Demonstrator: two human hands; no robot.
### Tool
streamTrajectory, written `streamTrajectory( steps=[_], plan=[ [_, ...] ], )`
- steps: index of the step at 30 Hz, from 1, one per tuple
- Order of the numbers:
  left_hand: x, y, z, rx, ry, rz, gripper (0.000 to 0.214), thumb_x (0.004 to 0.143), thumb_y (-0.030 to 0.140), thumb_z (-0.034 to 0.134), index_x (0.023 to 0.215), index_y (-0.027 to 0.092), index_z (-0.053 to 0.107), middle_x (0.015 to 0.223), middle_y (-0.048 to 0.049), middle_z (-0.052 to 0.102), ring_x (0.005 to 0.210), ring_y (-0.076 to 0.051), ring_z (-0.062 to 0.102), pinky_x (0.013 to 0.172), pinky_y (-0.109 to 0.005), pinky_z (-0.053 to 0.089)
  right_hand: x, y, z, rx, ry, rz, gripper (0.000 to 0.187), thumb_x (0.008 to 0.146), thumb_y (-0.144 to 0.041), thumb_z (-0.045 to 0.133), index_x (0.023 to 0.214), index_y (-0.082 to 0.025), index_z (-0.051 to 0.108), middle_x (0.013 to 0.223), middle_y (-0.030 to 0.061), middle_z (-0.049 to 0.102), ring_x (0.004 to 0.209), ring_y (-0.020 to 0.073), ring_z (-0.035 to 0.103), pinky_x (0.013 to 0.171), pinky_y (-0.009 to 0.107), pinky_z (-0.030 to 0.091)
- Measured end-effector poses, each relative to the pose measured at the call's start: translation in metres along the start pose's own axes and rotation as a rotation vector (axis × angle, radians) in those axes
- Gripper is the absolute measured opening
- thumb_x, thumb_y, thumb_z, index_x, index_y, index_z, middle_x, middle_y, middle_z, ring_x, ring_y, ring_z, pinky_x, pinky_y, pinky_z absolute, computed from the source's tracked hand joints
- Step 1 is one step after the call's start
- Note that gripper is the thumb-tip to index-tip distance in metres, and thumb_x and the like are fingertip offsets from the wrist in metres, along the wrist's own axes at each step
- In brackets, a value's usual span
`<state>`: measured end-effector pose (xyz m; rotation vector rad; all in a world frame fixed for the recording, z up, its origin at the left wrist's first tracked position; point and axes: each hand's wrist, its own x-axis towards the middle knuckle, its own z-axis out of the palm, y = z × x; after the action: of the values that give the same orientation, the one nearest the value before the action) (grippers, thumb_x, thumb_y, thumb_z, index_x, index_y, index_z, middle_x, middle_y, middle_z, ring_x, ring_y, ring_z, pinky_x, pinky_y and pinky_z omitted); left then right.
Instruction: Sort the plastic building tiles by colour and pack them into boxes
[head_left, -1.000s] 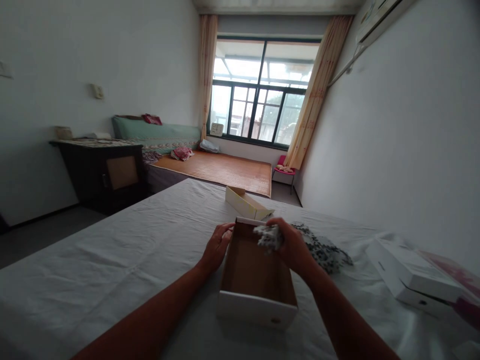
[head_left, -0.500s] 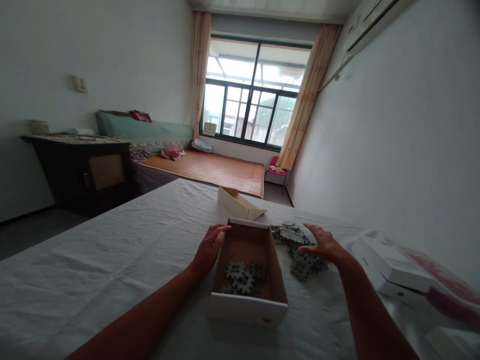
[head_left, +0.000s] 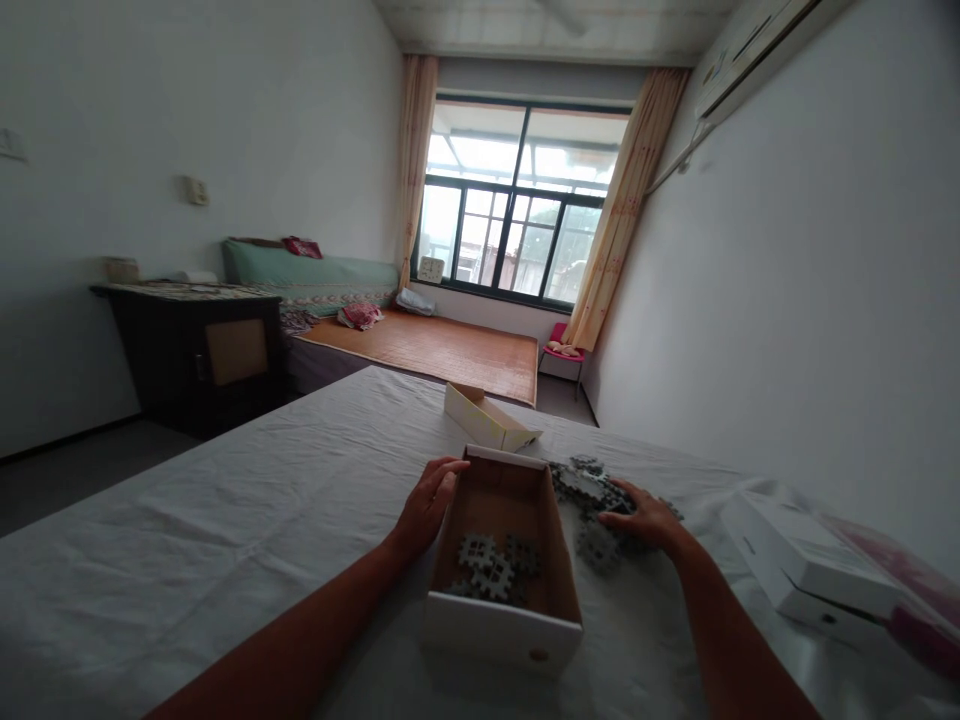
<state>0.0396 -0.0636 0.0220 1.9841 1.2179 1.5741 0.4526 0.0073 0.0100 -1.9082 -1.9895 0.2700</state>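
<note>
An open box (head_left: 501, 625), white outside and brown inside, stands before me on a white cloth. Several grey notched puzzle-like pieces (head_left: 491, 575) lie at its near end. My left hand (head_left: 427, 505) holds the box's left wall, its fingertips over the rim near the far corner. To the right of the box is a loose heap of similar grey pieces (head_left: 589, 485). My right hand (head_left: 645, 517) is low over the heap's right part, thumb and fingers apart around some pieces. Whether it grips any cannot be told, as the hand partly hides them.
Just beyond the box lies a tilted box lid (head_left: 487, 420). White boxes (head_left: 817, 560) and a pink plastic-wrapped item (head_left: 926, 635) lie at the right. Past the cloth-covered table (head_left: 247, 520) stand a mat-covered bed (head_left: 450, 350), a dark cabinet (head_left: 187, 350) and a pink chair (head_left: 562, 345).
My right hand has lowered onto the heap of pieces, its thumb and fingers drawing nearer each other. My left hand stays at the box. The view has shifted slightly.
</note>
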Motion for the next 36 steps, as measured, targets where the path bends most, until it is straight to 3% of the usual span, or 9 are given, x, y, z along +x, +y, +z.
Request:
streamTrajectory(
  steps=[5,9,15,24,31,36],
  plan=[
    [0.0,-0.002,0.001,-0.012,-0.001,-0.003,0.038,0.095,0.032,0.031,0.113,0.021,0.062,0.116,-0.0063,0.055,0.113,-0.018,0.05,0.103,-0.035,0.04,0.003,0.01,0.008,0.171,0.091,-0.013,0.074,0.061,-0.055,0.065,0.123,-0.017,0.054,0.122,0.013,0.058,0.114,0.0283,0.053,0.097,0.037,0.041],
    [-0.001,-0.006,0.002,-0.028,-0.002,-0.006,0.039,0.095,0.034,0.03,0.112,0.021,0.062,0.116,-0.0065,0.054,0.114,-0.018,0.049,0.103,-0.035,0.04,0.004,0.009,0.014,0.17,0.155,0.002,0.073,0.054,-0.054,0.069,0.116,-0.017,0.058,0.118,0.0142,0.059,0.114,0.0314,0.052,0.098,0.041,0.04],
    [-0.002,-0.005,0.003,-0.033,-0.001,-0.009,0.039,0.095,0.034,0.03,0.112,0.021,0.062,0.114,-0.0065,0.055,0.114,-0.019,0.049,0.104,-0.038,0.039,0.002,0.009,0.011,0.243,0.138,-0.05,0.068,0.057,-0.053,0.067,0.114,-0.016,0.059,0.118,0.0139,0.058,0.116,0.0315,0.05,0.1,0.042,0.039],
    [-0.001,-0.001,0.001,-0.03,0.0,0.005,0.038,0.095,0.033,0.03,0.111,0.021,0.063,0.114,-0.0065,0.056,0.112,-0.018,0.051,0.102,-0.036,0.04,0.001,0.012,-0.013,0.271,0.117,-0.034,0.061,0.054,-0.047,0.069,0.107,-0.017,0.064,0.111,0.0124,0.064,0.112,0.0337,0.054,0.098,0.045,0.041],
    [-0.001,-0.001,0.001,-0.035,-0.003,0.004,0.038,0.095,0.033,0.031,0.111,0.021,0.063,0.113,-0.0066,0.056,0.111,-0.018,0.051,0.102,-0.036,0.041,-0.002,0.026,-0.043,0.263,0.173,0.039,0.065,0.053,-0.048,0.07,0.109,-0.018,0.063,0.109,0.0126,0.065,0.109,0.0345,0.056,0.091,0.045,0.046],
    [-0.002,0.0,0.001,-0.033,-0.006,-0.004,0.037,0.095,0.033,0.031,0.112,0.021,0.062,0.113,-0.0065,0.056,0.113,-0.018,0.05,0.103,-0.037,0.04,-0.015,0.0,-0.075,0.324,0.264,0.024,0.067,0.051,-0.049,0.072,0.11,-0.018,0.064,0.105,0.0132,0.066,0.101,0.0344,0.06,0.084,0.043,0.049]
  ],
)
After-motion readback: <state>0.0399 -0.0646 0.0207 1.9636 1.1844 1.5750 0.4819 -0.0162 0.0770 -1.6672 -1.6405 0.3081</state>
